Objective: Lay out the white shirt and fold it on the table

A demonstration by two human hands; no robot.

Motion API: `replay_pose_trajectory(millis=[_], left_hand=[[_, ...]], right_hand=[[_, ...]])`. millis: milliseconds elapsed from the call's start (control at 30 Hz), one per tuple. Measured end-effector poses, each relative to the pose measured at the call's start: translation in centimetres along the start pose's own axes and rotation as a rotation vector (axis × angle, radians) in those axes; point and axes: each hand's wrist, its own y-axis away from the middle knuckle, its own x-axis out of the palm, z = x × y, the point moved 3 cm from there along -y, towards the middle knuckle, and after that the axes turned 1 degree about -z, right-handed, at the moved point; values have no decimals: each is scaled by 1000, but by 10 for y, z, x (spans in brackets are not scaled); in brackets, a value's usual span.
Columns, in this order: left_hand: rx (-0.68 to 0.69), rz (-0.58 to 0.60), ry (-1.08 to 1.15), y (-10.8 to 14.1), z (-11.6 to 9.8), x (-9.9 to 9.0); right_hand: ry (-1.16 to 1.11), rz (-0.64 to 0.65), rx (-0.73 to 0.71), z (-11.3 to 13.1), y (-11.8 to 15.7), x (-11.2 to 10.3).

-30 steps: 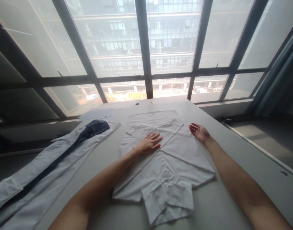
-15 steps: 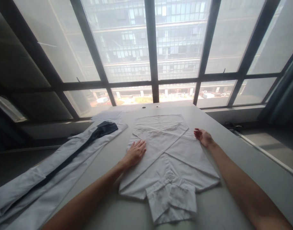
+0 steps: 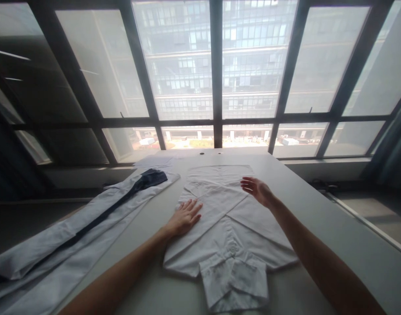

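A white shirt point(image 3: 216, 227) lies on the table with its collar toward me and its sleeves folded across the body. My left hand point(image 3: 184, 217) rests flat on the shirt's left side, fingers spread. Over the right side of the shirt is my right hand point(image 3: 257, 191), its fingers stretched out toward the left and holding nothing. Whether the right fingertips touch the cloth, I cannot tell.
White and dark cloth point(image 3: 98, 223) lies lengthwise along the table's left side, with papers point(image 3: 154, 161) behind it. The white table point(image 3: 305, 218) reaches back to tall framed windows point(image 3: 187, 61). Curtains hang at both sides.
My right hand has moved left, from beside the shirt's right edge to over the shirt, and its fingers have straightened. The left hand stays on the shirt. The view has tilted slightly up.
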Motion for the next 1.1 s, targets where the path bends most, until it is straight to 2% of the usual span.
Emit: replay_pose_trajectory(millis=[67, 133, 167, 233, 267, 333, 400, 433, 533, 633, 800, 967, 1033, 1100], left_hand=[[-2, -4, 0, -1, -1, 1], [3, -16, 9, -1, -1, 1], [7, -23, 15, -1, -1, 0], [13, -35, 24, 0, -2, -1], [14, -33, 27, 0, -3, -1], [8, -18, 32, 1, -4, -2], [-2, 3, 38, 1, -4, -2], [-4, 10, 42, 1, -5, -2], [1, 2, 56, 1, -5, -1], [-2, -10, 68, 1, -5, -1], [-14, 0, 76, 4, -8, -5], [-17, 25, 64, 5, -10, -8], [-18, 48, 65, 5, -11, -10], [-22, 69, 69, 5, -12, -11]], right_hand=[[132, 194, 101, -35, 0, 52], [211, 326, 189, -72, -4, 90], [233, 370, 250, -89, -8, 101], [198, 362, 360, -110, -20, 105], [137, 318, 395, -114, -29, 100], [-44, 147, 398, -108, -46, 76], [-192, -92, 331, -92, -62, 42], [-204, -159, 294, -82, -68, 26], [-197, -293, 219, -55, -81, -14], [-180, -377, 165, -40, -88, -38], [-147, -458, 61, -31, -91, -54], [-112, -520, -28, -19, -86, -57], [-40, -456, -20, -9, -80, -52], [106, -314, 1, 2, -69, -41]])
